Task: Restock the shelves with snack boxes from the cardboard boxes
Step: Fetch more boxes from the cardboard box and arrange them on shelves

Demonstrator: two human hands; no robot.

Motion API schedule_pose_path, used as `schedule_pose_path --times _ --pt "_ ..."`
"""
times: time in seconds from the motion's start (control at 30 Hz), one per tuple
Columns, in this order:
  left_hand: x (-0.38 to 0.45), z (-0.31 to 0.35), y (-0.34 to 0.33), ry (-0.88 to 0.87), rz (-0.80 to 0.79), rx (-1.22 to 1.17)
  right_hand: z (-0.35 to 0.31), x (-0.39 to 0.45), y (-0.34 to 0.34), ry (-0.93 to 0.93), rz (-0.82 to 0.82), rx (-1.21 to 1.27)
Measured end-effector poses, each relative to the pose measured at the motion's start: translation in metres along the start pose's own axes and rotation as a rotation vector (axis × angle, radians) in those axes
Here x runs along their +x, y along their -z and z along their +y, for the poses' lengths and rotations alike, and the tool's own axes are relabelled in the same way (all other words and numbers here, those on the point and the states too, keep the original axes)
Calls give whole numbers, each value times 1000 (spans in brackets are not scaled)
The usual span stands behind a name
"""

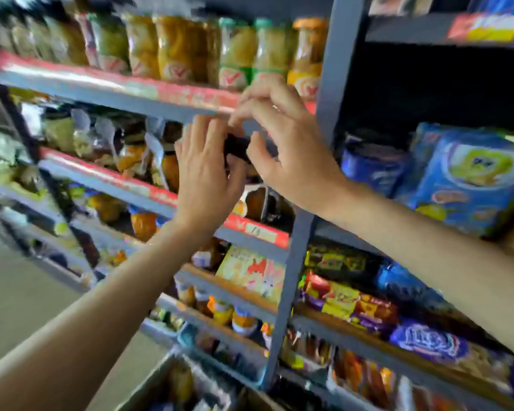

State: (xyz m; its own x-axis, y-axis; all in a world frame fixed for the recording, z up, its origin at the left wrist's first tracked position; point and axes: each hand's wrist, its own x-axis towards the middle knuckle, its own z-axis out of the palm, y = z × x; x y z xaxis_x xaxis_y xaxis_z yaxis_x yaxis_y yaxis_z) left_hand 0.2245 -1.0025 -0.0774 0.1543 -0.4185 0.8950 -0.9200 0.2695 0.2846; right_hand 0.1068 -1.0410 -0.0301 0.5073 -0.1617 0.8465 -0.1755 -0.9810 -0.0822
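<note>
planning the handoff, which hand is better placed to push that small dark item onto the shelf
Right, probably. The right hand pinches the small dark item from above, nearest the shelf opening; the left hand only supports it with straight fingers.

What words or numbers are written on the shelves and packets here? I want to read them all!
"14": a guess at the blurred handwritten number on the price tag on the shelf's red strip.
Jar labels: red tick marks only, words blurred.
Blue packs: printing too blurred.
Purple packet: lettering unreadable.
Yellow box: pictures only, words unreadable.
</note>
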Motion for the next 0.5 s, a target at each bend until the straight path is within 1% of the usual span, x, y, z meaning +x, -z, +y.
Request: schedule_pose_path --times 0.07,0.13,0.2,0.27,0.33,0.43,0.5 --pt "-66 -59 14 158 -99 58 -11 -44 -85 -99 -148 83" --pt "-143 -120 23 297 -282 147 -21 -103 -172 -230 -328 142" --pt "-223 -176 31 419 -470 233 -29 -174 -256 -347 -576 129" --pt "-303 -221 42 513 -629 296 -38 -246 -325 -409 -828 101" --pt "-386 -254 51 598 -773 348 -52 -322 -380 -455 -1069 50" --pt "-504 -292 62 722 -952 398 -74 -430 -446 -491 -1493 29" --pt "-577 -312 63 790 -1064 436 -80 -494 -485 -501 -1670 -16"
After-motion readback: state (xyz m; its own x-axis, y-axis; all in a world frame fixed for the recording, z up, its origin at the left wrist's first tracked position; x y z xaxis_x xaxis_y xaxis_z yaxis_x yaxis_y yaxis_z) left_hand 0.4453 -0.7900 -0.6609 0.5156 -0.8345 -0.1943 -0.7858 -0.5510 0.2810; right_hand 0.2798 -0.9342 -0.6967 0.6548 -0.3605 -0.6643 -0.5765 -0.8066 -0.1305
